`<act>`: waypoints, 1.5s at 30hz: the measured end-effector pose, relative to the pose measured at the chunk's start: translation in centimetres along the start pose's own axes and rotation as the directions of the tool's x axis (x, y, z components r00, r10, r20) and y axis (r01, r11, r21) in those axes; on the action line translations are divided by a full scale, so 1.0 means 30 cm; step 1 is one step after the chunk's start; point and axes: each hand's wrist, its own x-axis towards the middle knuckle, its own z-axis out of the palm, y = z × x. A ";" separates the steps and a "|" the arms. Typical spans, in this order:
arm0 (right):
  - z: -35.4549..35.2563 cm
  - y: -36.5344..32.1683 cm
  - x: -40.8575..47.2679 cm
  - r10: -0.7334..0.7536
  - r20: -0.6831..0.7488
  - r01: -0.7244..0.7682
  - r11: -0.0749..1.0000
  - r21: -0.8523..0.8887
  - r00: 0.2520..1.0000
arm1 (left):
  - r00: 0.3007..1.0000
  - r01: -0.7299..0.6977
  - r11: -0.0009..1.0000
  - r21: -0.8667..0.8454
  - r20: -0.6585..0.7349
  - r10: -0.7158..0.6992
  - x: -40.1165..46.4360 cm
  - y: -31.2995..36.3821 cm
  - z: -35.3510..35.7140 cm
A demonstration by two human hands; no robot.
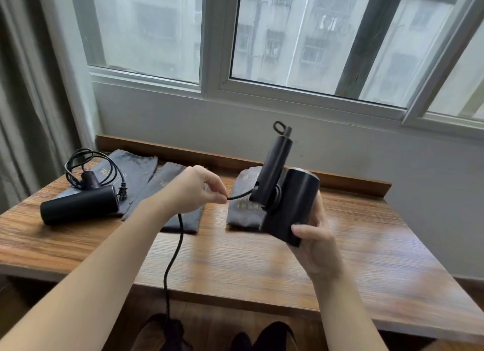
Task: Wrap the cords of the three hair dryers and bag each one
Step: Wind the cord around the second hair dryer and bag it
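My right hand (315,235) grips the barrel of a black hair dryer (288,196) above the wooden table (262,259), its handle pointing up. My left hand (195,191) pinches that dryer's black cord (172,259) close to the handle; the cord hangs down past the table's front edge. A second black hair dryer (78,206) lies at the left of the table with its cord (89,167) loosely coiled behind it. Three dark grey cloth bags are on the table: one (136,167) under the left dryer, one (167,185) behind my left hand, one (245,206) behind the held dryer.
The table stands against a wall under a wide window (288,36). A grey curtain (31,101) hangs at the left. A raised wooden lip (183,154) runs along the table's back edge. My feet show below the front edge.
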 end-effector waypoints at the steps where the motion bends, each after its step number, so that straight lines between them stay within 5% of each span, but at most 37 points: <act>1: 0.004 0.007 0.003 -0.019 -0.079 0.021 0.999 0.025 0.997 | 1.000 0.001 1.000 0.005 0.021 -0.001 -0.003 0.016 0.010; 6: 0.045 0.049 0.028 -0.116 -0.428 0.114 0.993 -0.032 0.896 | 0.945 0.033 0.999 -0.014 0.327 -0.027 -0.037 0.119 0.049; 9: 0.066 0.065 0.032 -0.203 -0.569 0.077 0.968 -0.238 0.797 | 0.890 0.129 0.990 -0.050 0.447 -0.093 -0.050 0.162 0.030; 11: 0.076 0.070 0.023 -0.290 -0.538 0.026 0.895 -0.445 0.791 | 0.845 0.201 0.977 -0.064 0.516 -0.140 -0.055 0.169 0.012; 18: 0.072 0.091 0.005 -0.443 -0.285 0.029 0.580 -0.814 0.850 | 0.875 0.241 0.965 0.101 0.408 -0.261 -0.060 0.146 -0.066; 22: 0.021 0.083 -0.001 -0.479 -0.151 -0.019 0.269 -0.963 0.865 | 0.921 0.216 0.955 0.203 0.282 -0.268 -0.083 0.115 -0.154; 23: -0.001 0.070 -0.003 -0.428 -0.164 -0.046 0.272 -0.961 0.889 | 0.953 0.194 0.963 0.188 0.195 -0.230 -0.085 0.109 -0.184; 27: -0.022 -0.014 -0.025 -0.030 -0.207 -0.136 0.659 -0.740 0.978 | 0.992 0.048 0.999 0.025 -0.122 -0.044 -0.069 0.107 -0.234; 33: 0.010 -0.059 -0.032 0.362 0.115 -0.243 0.797 -0.553 0.925 | 0.922 -0.066 0.993 -0.100 -0.385 0.022 0.000 0.095 -0.147; 39: 0.040 -0.066 -0.027 0.169 0.401 -0.103 0.978 -0.180 0.901 | 0.939 -0.047 0.989 -0.138 -0.344 -0.004 0.022 0.012 -0.056; 45: 0.071 -0.076 0.011 -0.105 -0.006 0.105 0.993 0.044 0.994 | 0.974 0.123 0.992 0.024 -0.196 -0.116 0.018 0.002 0.017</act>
